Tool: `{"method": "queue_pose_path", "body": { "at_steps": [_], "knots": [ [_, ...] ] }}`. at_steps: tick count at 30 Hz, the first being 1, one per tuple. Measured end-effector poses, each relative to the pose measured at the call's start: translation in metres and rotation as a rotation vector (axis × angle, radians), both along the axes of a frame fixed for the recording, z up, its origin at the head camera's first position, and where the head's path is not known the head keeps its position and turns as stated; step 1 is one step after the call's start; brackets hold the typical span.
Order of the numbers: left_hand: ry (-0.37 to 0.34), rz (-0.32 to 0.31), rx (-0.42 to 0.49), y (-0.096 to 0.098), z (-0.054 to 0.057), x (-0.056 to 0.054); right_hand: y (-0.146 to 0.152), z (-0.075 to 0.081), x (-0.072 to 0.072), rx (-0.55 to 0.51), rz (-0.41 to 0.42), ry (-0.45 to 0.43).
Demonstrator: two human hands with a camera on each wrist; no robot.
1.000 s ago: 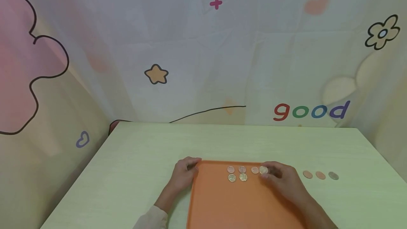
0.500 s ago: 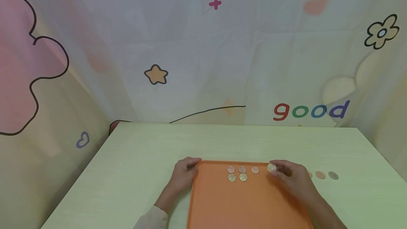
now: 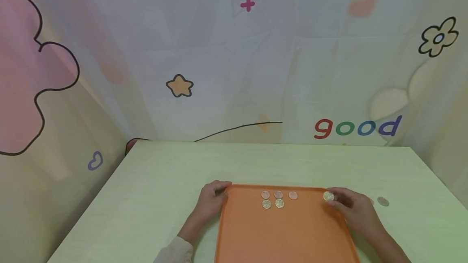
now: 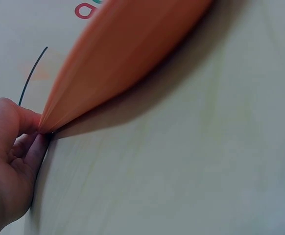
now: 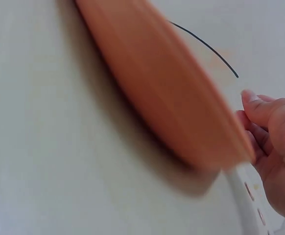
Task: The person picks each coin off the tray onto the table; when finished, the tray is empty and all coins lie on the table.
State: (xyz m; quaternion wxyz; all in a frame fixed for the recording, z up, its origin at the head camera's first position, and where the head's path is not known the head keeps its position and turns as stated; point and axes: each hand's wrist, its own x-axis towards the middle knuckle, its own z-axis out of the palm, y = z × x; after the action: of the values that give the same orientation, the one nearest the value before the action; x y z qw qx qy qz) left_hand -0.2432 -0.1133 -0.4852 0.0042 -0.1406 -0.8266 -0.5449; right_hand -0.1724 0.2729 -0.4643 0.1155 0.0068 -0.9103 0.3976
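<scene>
An orange tray (image 3: 285, 234) lies on the table. My left hand (image 3: 212, 200) grips its far left corner, and in the left wrist view the thumb and fingers of the left hand (image 4: 8, 161) pinch the tray rim (image 4: 66, 73). My right hand (image 3: 356, 210) pinches a gold-coloured coin (image 3: 328, 196) at the tray's far right corner; in the right wrist view the right hand (image 5: 282, 142) hides that coin. Inside the tray, three copper-coloured coins (image 3: 278, 195) form a row, with two gold-coloured coins (image 3: 279, 203) below the left two.
To the right of the tray, a silver-coloured coin (image 3: 383, 201) lies on the pale table (image 3: 164, 165). A copper-coloured coin (image 3: 372, 201) shows just a sliver behind my right hand. A printed curtain (image 3: 226, 64) hangs behind the table.
My right hand has moved right with the gold-coloured coin, from beside the third copper-coloured coin to the tray's far right corner. It now covers coins on the table. My left hand stays put.
</scene>
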Motion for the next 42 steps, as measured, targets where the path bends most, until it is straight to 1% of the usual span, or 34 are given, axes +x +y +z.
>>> {"method": "queue_pose_path", "body": {
  "at_steps": [5,10,13,16,21,28,31,35,40,42],
  "knots": [
    [0.008,0.008,-0.012,0.000,0.000,-0.001,0.011,-0.002,0.005,0.011,-0.009,0.018],
    [0.012,0.013,-0.025,0.000,-0.001,-0.001,0.025,-0.008,0.010,0.052,-0.019,0.102],
    [0.009,0.008,-0.026,0.000,-0.002,-0.001,0.033,-0.013,0.012,0.102,-0.047,0.152],
    [0.012,0.006,-0.028,0.001,-0.002,-0.001,0.041,-0.017,0.016,0.143,-0.073,0.178],
    [0.020,0.012,-0.031,0.001,-0.001,-0.001,0.051,-0.019,0.020,0.180,-0.080,0.167],
    [0.018,0.021,-0.038,0.000,-0.002,-0.001,0.063,-0.022,0.021,0.203,-0.045,0.121],
    [0.012,0.021,-0.037,0.000,-0.003,-0.001,0.066,-0.022,0.020,0.205,-0.035,0.090],
    [0.016,0.024,-0.041,0.000,-0.003,-0.001,0.068,-0.023,0.020,0.208,-0.021,0.071],
    [0.026,0.022,-0.044,0.000,-0.003,-0.002,0.069,-0.023,0.022,0.235,-0.027,0.078],
    [0.028,0.020,-0.045,0.000,-0.002,-0.002,0.069,-0.023,0.023,0.236,-0.028,0.099]
  ]
}}
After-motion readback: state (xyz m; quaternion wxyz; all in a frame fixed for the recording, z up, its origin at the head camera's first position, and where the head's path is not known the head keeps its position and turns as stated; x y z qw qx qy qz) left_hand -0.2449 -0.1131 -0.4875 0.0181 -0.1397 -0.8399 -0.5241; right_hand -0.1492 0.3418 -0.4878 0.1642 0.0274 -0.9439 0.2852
